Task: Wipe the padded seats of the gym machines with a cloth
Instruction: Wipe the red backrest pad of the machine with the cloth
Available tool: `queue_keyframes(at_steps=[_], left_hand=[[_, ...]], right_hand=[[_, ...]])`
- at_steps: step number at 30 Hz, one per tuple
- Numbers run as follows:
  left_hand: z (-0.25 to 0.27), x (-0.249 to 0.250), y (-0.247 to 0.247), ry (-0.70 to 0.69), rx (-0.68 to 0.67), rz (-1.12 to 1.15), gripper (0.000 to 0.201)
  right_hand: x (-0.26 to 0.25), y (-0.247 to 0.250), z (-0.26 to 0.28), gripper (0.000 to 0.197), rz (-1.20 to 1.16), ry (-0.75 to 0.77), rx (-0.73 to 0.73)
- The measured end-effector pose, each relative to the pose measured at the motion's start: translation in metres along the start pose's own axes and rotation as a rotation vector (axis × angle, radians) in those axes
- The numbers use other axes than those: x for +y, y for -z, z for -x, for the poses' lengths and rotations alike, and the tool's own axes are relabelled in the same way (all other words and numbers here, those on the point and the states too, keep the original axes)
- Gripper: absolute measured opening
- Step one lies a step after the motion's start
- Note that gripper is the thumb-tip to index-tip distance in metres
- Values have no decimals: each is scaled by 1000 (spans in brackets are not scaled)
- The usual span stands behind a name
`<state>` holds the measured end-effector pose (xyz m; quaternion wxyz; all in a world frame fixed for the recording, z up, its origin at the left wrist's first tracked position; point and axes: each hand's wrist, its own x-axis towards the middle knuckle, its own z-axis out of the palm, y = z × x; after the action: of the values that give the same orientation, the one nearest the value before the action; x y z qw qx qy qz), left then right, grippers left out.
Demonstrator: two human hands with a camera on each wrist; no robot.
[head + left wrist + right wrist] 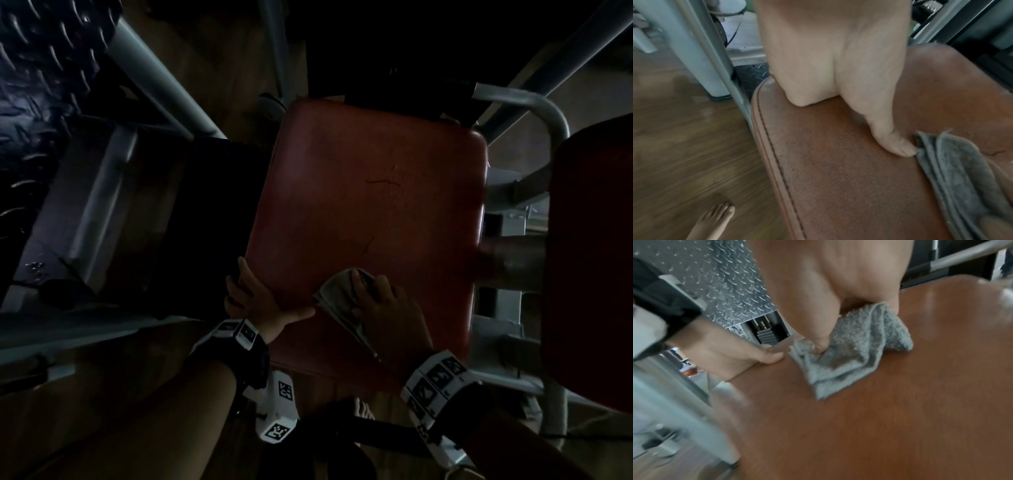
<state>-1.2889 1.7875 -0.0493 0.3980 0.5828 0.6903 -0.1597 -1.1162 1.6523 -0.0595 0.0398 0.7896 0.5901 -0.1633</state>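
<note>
A red-brown padded seat (370, 192) fills the middle of the head view. My left hand (267, 294) grips its near left edge: the fingers wrap over the side and the thumb (892, 142) lies flat on top, its tip next to the cloth. My right hand (373, 294) holds a bunched grey terry cloth (334, 298) down on the seat's near part. In the right wrist view the thumb (820, 344) digs into the cloth (855, 360) on the seat (900, 402). The cloth's folded edge (953, 170) shows in the left wrist view.
A second red pad (589, 257) stands at the right behind a grey metal frame tube (534, 106). A diamond-plate footplate (41, 85) and grey frame parts lie to the left. Wooden floor (684, 154) runs under the seat, with a bare foot (715, 219) on it.
</note>
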Motion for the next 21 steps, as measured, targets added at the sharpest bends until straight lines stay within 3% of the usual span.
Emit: queue_keyframes(at_steps=[7, 14, 21], left_hand=[[1, -1, 2, -16, -12, -8, 160], [0, -1, 0, -14, -11, -16, 160], [-1, 0, 2, -10, -38, -18, 162]], right_hand=[[15, 11, -26, 57, -15, -38, 20], [19, 6, -11, 64, -10, -10, -24], [21, 12, -37, 57, -62, -122, 1]])
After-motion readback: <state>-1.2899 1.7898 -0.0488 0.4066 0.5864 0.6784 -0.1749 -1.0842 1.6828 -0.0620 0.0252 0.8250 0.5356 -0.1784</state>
